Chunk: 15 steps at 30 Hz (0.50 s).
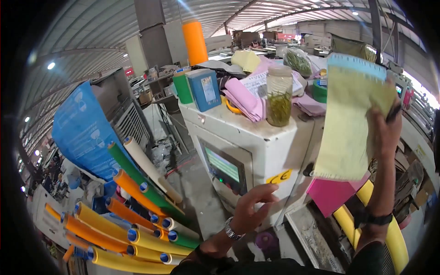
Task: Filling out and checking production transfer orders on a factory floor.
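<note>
My right hand (385, 130), raised on the right, grips a pale yellow paper pad (346, 123) with a light blue band along its top. The pad hangs upright, its lower edge in front of a magenta sheet (327, 195). Something dark shows by the fingers of that hand; I cannot make out what it is. My left hand (254, 208) holds nothing, thumb and fingers apart. It is in front of the white machine cabinet (279, 151), below a lit screen (222, 165). A metal-banded watch (232, 229) is on the left wrist.
On the cabinet top stand a glass jar (279, 98) with green stems, a blue box (203, 89) and folded pink cloth (245, 98). Yellow, orange and green rolls (151, 238) bunch at lower left. A blue printed sheet (91, 128) is beyond them.
</note>
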Motion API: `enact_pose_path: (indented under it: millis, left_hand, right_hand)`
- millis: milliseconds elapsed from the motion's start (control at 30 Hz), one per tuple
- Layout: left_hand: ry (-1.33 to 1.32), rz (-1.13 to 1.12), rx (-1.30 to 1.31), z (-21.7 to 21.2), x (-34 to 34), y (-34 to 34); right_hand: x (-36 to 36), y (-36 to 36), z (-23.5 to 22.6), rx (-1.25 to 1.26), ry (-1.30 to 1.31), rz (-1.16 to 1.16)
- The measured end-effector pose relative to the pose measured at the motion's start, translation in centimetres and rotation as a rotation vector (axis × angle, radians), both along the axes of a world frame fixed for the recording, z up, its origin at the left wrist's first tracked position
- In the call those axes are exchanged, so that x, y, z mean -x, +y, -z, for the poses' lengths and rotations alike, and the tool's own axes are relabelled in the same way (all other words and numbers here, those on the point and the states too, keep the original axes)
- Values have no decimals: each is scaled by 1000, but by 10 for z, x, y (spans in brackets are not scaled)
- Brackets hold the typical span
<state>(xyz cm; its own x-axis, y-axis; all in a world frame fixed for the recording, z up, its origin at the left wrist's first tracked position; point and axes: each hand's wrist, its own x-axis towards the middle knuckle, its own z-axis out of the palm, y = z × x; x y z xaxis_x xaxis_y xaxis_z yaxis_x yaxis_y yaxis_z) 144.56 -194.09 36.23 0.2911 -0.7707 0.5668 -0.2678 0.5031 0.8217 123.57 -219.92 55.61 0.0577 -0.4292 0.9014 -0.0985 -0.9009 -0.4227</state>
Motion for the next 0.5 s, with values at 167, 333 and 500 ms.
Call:
enact_pose_path:
  millis: [167, 333, 500]
  left_hand:
    - [78, -183, -195, 67, -69, 42]
    - [369, -349, -289, 127, -94, 66]
    - [299, -453, -506, 182, -113, 83]
  right_hand:
    - [-70, -55, -85, 74, 160, 20]
    - [-127, -90, -127, 25, 285, -105]
    - [-205, -80, -131, -121, 501, -276]
